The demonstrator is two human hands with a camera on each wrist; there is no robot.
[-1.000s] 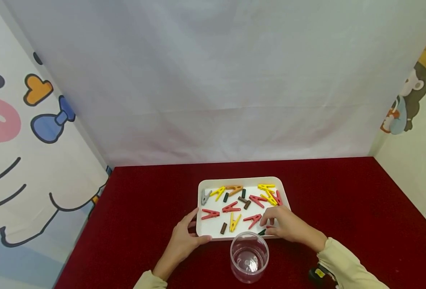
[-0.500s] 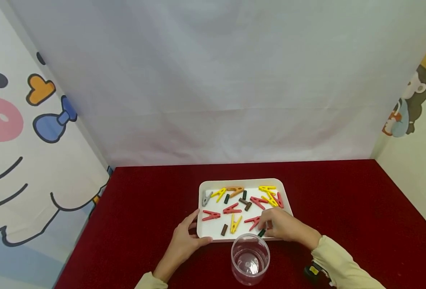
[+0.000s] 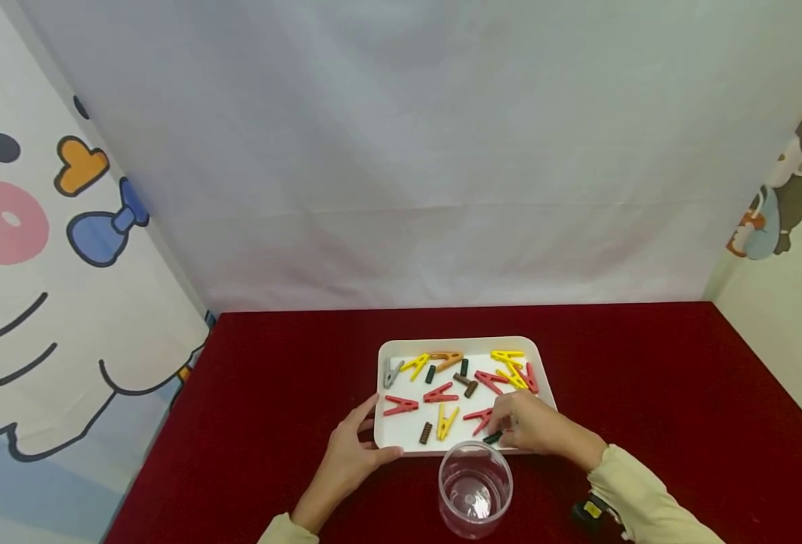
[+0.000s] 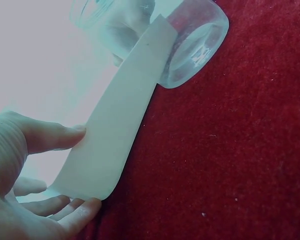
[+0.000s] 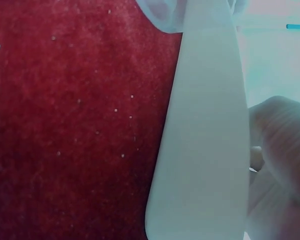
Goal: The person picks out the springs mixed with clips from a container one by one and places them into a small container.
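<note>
A shallow white tray holds several small plastic clips, among them a red clip and a yellow clip. Small ridged cylinders lie among them, such as a brown cylinder. My left hand holds the tray's near left corner; the left wrist view has the thumb on the front rim and the fingers along the side. Over the tray's near right part, the fingertips of my right hand pinch a dark green cylinder, partly hidden by them. In the right wrist view the tray's wall hides the fingertips.
A clear round plastic jar stands right in front of the tray's near edge. Dark red cloth covers the table. A pale curtain hangs behind, with printed panels at both sides.
My right hand has lowered and closed its fingertips on the dark green cylinder, which has turned a little. The left hand stays at the tray's corner. The head view has shifted slightly.
</note>
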